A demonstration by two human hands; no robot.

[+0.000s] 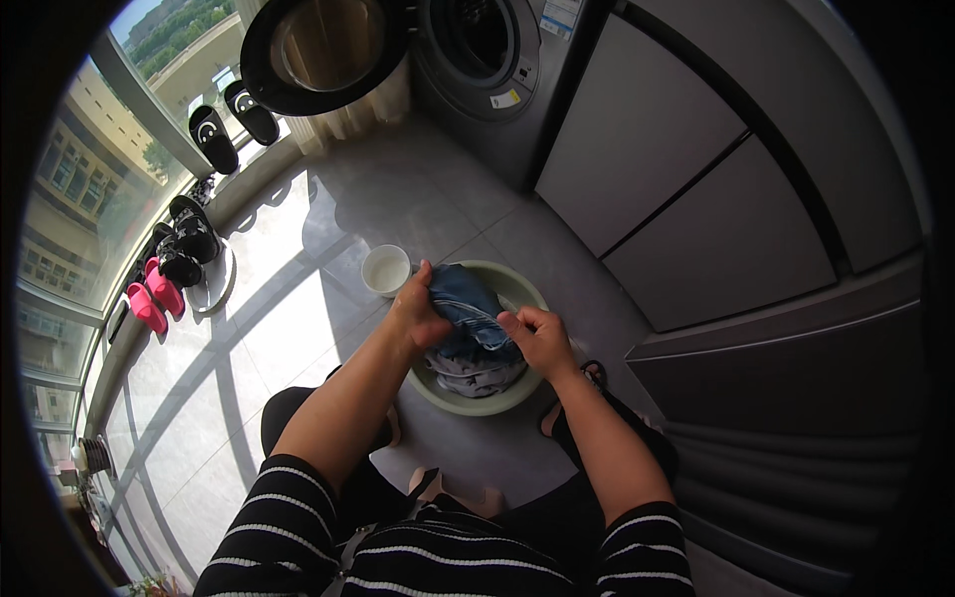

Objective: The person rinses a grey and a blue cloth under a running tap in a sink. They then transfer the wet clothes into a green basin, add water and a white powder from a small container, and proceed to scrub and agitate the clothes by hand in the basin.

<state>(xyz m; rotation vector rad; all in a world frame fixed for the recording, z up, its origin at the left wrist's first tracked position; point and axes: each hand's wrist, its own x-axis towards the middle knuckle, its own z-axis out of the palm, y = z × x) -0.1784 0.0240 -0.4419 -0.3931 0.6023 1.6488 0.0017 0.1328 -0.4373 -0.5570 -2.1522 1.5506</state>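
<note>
Both my hands are on a blue denim garment (465, 298) above a pale green basin (476, 406). My left hand (414, 310) is closed on the garment's left side, with most of its fingers hidden behind the cloth. On the right side, my right hand (542, 340) grips the denim's edge between thumb and curled fingers. Beneath the denim, a grey patterned cloth (468, 380) lies bunched in the basin. Close to my left hand, a white bowl (365, 275) stands on the floor just left of the basin; what is inside it is unclear.
A washing machine (438, 95) with its round door (373, 95) swung open stands ahead. Grey cabinet-like doors (647, 149) rise on the right. Black slippers (212, 139), black sandals (194, 229) and pink slippers (149, 306) line the window side at left. Sunlight falls across the tiled floor (279, 298).
</note>
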